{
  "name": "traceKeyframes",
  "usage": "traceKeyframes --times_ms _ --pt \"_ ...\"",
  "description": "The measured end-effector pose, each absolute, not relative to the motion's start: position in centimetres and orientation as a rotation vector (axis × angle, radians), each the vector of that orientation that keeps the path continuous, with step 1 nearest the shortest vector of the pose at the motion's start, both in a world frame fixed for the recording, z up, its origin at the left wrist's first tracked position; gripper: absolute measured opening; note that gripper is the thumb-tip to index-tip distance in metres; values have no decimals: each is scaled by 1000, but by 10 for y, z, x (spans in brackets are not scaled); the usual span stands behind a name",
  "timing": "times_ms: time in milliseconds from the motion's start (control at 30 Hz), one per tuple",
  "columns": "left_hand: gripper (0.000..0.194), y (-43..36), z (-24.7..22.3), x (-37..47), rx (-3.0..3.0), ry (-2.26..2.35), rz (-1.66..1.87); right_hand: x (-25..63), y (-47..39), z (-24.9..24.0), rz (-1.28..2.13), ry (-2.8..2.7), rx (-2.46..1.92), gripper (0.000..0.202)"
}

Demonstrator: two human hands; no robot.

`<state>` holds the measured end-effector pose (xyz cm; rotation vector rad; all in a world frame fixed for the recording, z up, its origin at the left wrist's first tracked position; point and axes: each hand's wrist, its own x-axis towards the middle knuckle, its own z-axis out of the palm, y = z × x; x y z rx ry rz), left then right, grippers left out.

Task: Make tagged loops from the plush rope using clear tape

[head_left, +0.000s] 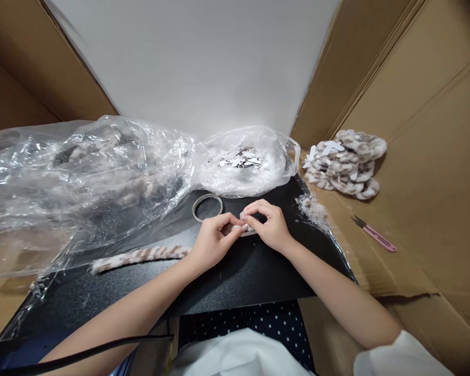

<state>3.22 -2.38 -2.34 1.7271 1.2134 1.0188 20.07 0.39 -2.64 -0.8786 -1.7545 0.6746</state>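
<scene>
My left hand and my right hand meet over the black table, thumbs and fingertips pinched on a small fluffy white piece. Fingers hide much of it, and a pale curved edge shows beneath. To the left, a brown-and-white furry strip lies flat, its right end behind my left hand. A roll of tape rests just beyond my left hand.
A clear plastic bag of furry material covers the back left. Beside it sits a bag of small white and metallic pieces. Furry loops, loose fluff and pink snips lie right. Cardboard stands around.
</scene>
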Motion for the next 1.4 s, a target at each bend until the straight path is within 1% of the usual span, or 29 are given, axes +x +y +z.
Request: traceKeyframes --times_ms 200,400,567,767,900,1067,1167,1400 --pt "24 -22 -22 30 1659 1198 1085 202 -3 -23 692 -1761 -747 10" --pt "21 -19 -26 29 1540 1165 1116 206 -5 -21 426 -1885 -605 11" --pt "22 -17 -24 30 1378 1109 1112 209 -3 -23 311 -2016 -589 13" --pt "28 -15 -17 30 1051 929 964 214 -3 -24 203 -2112 -507 14" --pt "28 -13 -17 29 908 805 896 215 -2 -24 129 -2109 -438 14" --pt "25 -11 -20 28 877 768 881 217 0 -26 100 -2119 -447 14" --pt "25 -11 -21 28 878 793 895 217 0 -27 141 -2147 -489 14" --pt "26 -10 -22 28 841 802 912 216 0 -28 224 -2132 -492 23"
